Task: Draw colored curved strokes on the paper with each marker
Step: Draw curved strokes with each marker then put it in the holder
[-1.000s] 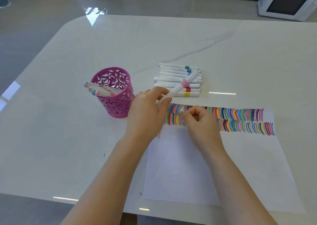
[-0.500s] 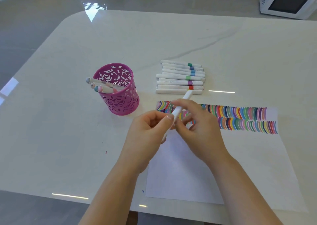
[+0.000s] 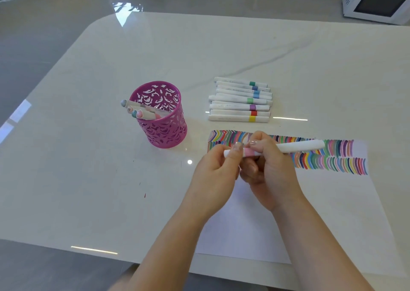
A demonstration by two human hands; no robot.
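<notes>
One smooth cylindrical marker [image 3: 299, 147], perforated cup [image 3: 165, 133]

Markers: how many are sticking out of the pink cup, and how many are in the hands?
Markers in pink cup: 4
Pink-banded marker held by left hand and right hand: 1
Total: 5

Cup [image 3: 165, 126] left of marker row [image 3: 239, 99] — paper [image 3: 310, 202] in front, on table [image 3: 88, 179].
</notes>
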